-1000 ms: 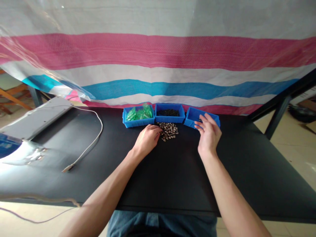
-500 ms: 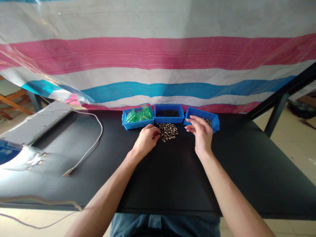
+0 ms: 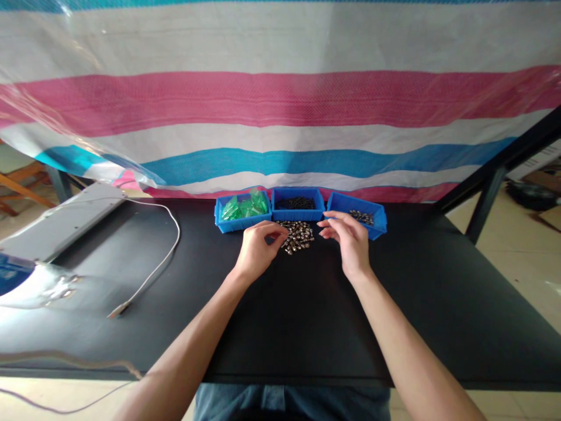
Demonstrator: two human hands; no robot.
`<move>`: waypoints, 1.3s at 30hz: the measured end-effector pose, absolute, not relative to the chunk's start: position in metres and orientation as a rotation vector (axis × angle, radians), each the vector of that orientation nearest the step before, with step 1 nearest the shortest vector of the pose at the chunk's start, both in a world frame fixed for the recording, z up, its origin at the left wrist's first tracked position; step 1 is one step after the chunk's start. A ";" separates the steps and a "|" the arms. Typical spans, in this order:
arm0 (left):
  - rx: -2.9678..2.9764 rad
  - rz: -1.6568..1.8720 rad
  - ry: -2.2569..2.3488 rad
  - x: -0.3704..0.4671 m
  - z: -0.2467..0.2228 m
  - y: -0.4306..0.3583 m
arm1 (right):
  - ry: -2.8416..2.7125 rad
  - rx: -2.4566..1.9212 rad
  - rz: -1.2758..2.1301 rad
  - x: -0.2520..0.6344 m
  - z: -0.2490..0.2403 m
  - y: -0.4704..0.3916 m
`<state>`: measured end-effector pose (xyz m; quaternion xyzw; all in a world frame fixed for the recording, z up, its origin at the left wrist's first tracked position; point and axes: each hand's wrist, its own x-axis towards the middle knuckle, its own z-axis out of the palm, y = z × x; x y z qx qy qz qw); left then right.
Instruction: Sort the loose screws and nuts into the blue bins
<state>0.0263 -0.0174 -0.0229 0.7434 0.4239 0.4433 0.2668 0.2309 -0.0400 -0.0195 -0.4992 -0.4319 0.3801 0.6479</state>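
A heap of small shiny metal parts (image 3: 298, 236) lies on the black table, too small to name exactly. At the heap's left edge is my left hand (image 3: 259, 245), thumb and forefinger pinched together; what they hold, if anything, I cannot make out. To the right of the heap my right hand (image 3: 350, 241) hovers with fingers loosely apart, holding nothing I can see. It partly covers the front left of the right blue bin (image 3: 377, 229), which holds small grey metal pieces (image 3: 362, 217).
The left blue bin (image 3: 243, 223) holds green plastic pieces (image 3: 246, 207); the middle blue bin (image 3: 298, 215) holds dark screw-like pieces (image 3: 298, 203). A white cable (image 3: 154, 271), a grey metal box (image 3: 65, 219) and a clear bag (image 3: 48, 285) lie left. A striped sheet (image 3: 280, 99) hangs behind.
My left hand has stayed at the heap, its pinch lifting slightly. My right hand has moved a little left, uncovering more of the right bin's contents. The view has shifted slightly.
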 end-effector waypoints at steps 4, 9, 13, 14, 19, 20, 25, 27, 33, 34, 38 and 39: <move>1.839 1.231 1.145 0.029 -0.020 -0.019 | -1.109 -1.116 0.957 0.229 -0.019 -0.043; 1.626 1.247 1.067 0.029 -0.020 -0.018 | -1.197 -1.107 0.984 0.226 -0.019 -0.044; 1.556 1.231 1.026 0.029 -0.016 -0.018 | -1.264 -1.093 1.027 0.226 -0.018 -0.045; 1.537 1.216 1.022 0.029 -0.015 -0.019 | -1.292 -1.081 1.051 0.226 -0.018 -0.045; 1.477 1.170 0.989 0.028 -0.012 -0.021 | -1.416 -1.032 1.153 0.226 -0.021 -0.047; 1.480 1.165 0.978 0.028 -0.012 -0.021 | -1.415 -1.026 1.174 0.226 -0.022 -0.047; 1.529 1.139 0.921 0.028 -0.012 -0.023 | -1.336 -0.971 1.302 0.223 -0.020 -0.049; 1.545 1.128 0.911 0.028 -0.012 -0.023 | -1.286 -0.949 1.339 0.223 -0.019 -0.049; 1.557 1.084 0.828 0.028 -0.012 -0.025 | -1.297 -0.942 1.376 0.224 -0.018 -0.049; 1.561 1.079 0.822 0.029 -0.012 -0.025 | -1.309 -0.940 1.384 0.224 -0.017 -0.049; 1.589 1.063 0.785 0.029 -0.013 -0.025 | -1.241 -0.919 1.416 0.222 -0.015 -0.051; 1.618 1.074 0.795 0.029 -0.013 -0.024 | -1.211 -0.916 1.417 0.221 -0.015 -0.051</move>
